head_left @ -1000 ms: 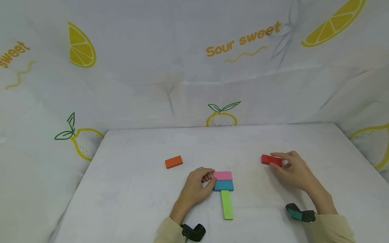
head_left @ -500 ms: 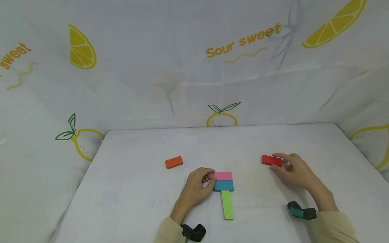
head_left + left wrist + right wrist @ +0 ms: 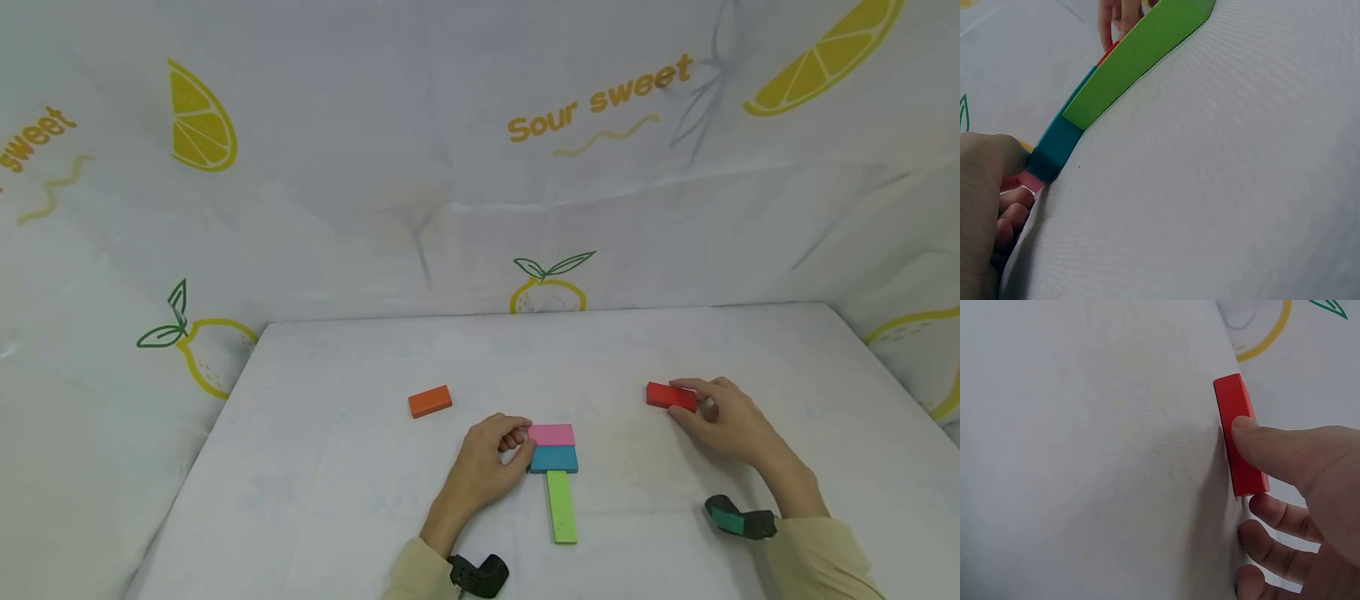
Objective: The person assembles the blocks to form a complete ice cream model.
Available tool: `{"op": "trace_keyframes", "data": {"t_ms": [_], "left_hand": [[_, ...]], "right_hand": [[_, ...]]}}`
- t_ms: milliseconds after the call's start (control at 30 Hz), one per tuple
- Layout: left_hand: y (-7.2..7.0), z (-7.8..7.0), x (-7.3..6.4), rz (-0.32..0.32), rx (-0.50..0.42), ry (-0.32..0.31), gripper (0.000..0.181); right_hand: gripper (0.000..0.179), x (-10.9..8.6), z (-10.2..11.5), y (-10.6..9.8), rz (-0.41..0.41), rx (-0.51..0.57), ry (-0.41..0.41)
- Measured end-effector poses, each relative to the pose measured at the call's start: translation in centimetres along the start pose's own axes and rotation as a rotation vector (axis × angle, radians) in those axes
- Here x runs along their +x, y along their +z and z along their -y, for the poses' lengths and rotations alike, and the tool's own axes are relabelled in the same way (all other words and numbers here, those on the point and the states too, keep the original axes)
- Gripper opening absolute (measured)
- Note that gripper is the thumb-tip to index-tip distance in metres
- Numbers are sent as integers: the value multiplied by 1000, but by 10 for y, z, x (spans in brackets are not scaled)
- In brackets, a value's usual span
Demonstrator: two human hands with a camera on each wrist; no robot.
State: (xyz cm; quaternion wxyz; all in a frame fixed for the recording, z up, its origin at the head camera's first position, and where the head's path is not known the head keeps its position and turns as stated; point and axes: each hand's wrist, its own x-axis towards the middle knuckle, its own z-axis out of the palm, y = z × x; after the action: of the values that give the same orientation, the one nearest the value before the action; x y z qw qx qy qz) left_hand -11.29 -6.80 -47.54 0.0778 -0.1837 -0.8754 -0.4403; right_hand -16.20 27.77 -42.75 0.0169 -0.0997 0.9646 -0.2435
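In the head view, my left hand (image 3: pixel 491 458) is at the left ends of a pink block (image 3: pixel 551 435) and a blue block (image 3: pixel 554 459), which lie flush against each other. Its index fingertip is at the pink block and the thumb at the blue one, pinching the pair. A long light-green block (image 3: pixel 561 507) runs from the blue block's near side toward me, forming a T shape. Further right, my right hand (image 3: pixel 723 421) pinches a red block (image 3: pixel 670 396) by its right end. In the right wrist view, the thumb presses on the face of that red block (image 3: pixel 1238 450).
An orange block (image 3: pixel 430 402) lies alone at the left, beyond my left hand. White cloth covers the table (image 3: pixel 337 500), and a lemon-printed cloth (image 3: pixel 375 167) hangs behind its far edge. Both wrists carry dark camera mounts (image 3: pixel 478 575) close above the table.
My right hand has shifted very slightly on the red block. The left hand and all the blocks stay in place.
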Motion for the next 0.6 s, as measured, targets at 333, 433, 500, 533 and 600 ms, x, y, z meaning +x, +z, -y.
{"op": "trace_keyframes", "data": {"t_ms": [333, 433, 500, 533, 600], "left_hand": [[1, 1, 0, -1, -1, 1, 19], [1, 2, 0, -1, -1, 0, 19], [1, 2, 0, 0, -1, -2, 19], [1, 2, 0, 1, -2, -4, 19], [1, 2, 0, 2, -4, -8, 19]], "right_hand": [[45, 0, 5, 2, -2, 7, 15], [45, 0, 8, 3, -10, 13, 11], [45, 0, 10, 4, -14, 15, 7], [45, 0, 11, 5, -16, 15, 5], [45, 0, 13, 6, -17, 17, 3]]}}
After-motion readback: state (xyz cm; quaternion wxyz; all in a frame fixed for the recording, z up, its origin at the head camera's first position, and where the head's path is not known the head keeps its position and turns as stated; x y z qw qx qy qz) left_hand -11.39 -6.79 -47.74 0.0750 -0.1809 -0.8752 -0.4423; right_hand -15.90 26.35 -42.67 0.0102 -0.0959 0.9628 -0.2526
